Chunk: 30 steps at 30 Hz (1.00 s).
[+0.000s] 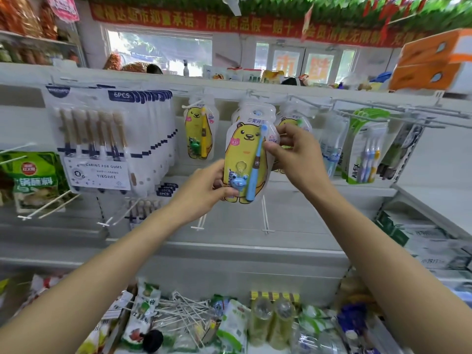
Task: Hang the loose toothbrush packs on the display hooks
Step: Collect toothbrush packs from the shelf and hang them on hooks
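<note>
A yellow bear toothbrush pack [242, 159] with a blue brush and a blue frog charm is held up in front of the display. My left hand [207, 187] grips its lower left corner. My right hand [293, 149] pinches its upper right edge. The pack's top reaches a white display hook [255, 94], where at least one more bear pack hangs behind it. Another bear pack [198, 131] with a yellow brush hangs on the hook to the left, and one with a green brush [293, 121] shows behind my right hand.
A thick row of six-piece toothbrush packs [102, 139] hangs at the left. Multi-brush packs [365, 146] hang at the right on long hooks. Bare white hooks [265, 218] jut out from the lower rail. A bin below holds loose hooks [184, 315] and assorted packets.
</note>
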{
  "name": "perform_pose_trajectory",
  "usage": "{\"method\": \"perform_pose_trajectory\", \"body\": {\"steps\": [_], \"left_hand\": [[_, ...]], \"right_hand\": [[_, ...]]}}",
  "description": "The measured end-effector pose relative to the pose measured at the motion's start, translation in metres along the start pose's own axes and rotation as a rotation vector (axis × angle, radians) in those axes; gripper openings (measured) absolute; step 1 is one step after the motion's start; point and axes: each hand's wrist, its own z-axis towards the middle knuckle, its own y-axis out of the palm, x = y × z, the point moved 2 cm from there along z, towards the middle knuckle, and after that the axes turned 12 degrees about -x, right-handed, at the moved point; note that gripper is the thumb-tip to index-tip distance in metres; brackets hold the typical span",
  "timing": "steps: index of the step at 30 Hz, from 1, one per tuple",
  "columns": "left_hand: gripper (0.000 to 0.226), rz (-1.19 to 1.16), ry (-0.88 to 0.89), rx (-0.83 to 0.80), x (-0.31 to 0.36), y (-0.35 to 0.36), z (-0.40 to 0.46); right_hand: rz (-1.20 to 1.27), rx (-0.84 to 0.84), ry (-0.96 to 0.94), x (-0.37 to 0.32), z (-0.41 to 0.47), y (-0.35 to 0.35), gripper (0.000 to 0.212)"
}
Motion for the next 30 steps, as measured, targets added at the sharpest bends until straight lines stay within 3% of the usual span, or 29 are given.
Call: {"method": "perform_pose_trajectory", "body": {"steps": [11, 18, 24, 30], "left_hand": [[0.049, -0.004, -0.039, 0.007, -0.017, -0.004, 0.027], [0.050, -0.059, -0.005, 0.020, -0.021, -0.003, 0.040], [0.049, -0.039, -0.005, 0.030, -0.023, -0.004, 0.050], [0.049, -0.022, -0.021, 0.025, -0.035, -0.007, 0.062]], "right_hand": [[-0.033, 0.002, 0.031, 0.021, 0.023, -0.004, 0.008], [-0.068, 0.011, -0.059, 0.028, 0.037, -0.009, 0.008], [-0.071, 0.009, -0.032, 0.041, 0.050, -0.010, 0.022], [-0.094, 0.005, -0.011, 0.053, 0.063, -0.008, 0.022]]}}
